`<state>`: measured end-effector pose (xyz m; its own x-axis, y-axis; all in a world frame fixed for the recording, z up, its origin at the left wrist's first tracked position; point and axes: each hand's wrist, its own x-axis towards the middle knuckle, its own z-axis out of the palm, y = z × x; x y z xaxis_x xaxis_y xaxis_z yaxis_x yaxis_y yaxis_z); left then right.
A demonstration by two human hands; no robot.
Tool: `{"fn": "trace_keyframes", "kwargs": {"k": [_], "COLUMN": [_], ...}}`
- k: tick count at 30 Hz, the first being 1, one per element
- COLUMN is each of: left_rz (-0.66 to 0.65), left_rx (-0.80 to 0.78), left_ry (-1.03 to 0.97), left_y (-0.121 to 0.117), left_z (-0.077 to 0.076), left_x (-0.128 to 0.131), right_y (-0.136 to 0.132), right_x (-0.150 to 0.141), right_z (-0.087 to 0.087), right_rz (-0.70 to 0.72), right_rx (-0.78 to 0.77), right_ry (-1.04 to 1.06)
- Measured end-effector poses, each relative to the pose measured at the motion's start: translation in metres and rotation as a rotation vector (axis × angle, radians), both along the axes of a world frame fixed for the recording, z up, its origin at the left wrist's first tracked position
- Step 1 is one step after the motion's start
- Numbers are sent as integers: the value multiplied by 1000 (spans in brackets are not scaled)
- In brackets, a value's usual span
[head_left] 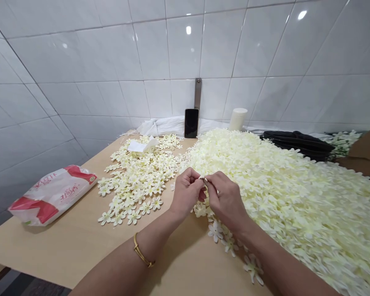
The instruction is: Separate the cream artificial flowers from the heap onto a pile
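Taking the upright, glossy black phone [191, 123] as our landmark, we hold our left hand [186, 193] and right hand [226, 197] in front of it, fingertips meeting, thumbs and forefingers pinching a small pale flower [202, 178], mostly hidden by our fingers. Left of the phone lies a loose scatter of flat, five-petalled cream flowers [135, 176]; to its right rises a dense, ruffled heap of petals [280, 185]. Also right of it stands a smooth white cylinder [238, 119]. Farther left, a crinkled plastic packet [53, 195] rests on the smooth tan table [80, 246].
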<state>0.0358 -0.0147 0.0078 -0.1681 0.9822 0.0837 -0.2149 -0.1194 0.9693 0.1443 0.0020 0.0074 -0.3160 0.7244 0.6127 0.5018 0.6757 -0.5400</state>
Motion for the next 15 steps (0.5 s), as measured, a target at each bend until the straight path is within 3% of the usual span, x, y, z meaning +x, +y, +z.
{"fn": "trace_keyframes", "kwargs": {"k": [2, 4, 9, 13, 15], "left_rz": [38, 11, 21, 29, -14], "left_rx": [26, 2, -20, -95, -110], "left_ry": [3, -63, -239, -426, -502], "left_y": [1, 2, 3, 4, 3], "left_z": [-3, -5, -1, 2, 3], "left_x": [3, 4, 0, -3, -4], "right_y": [-1, 0, -1, -5, -6], "right_x": [0, 1, 1, -5, -7], "right_z": [-4, -5, -7, -11, -13], "right_rz": [-75, -109, -91, -59, -85], "right_rx": [288, 438, 480, 680, 706], "right_ry": [-150, -240, -192, -287, -323]}}
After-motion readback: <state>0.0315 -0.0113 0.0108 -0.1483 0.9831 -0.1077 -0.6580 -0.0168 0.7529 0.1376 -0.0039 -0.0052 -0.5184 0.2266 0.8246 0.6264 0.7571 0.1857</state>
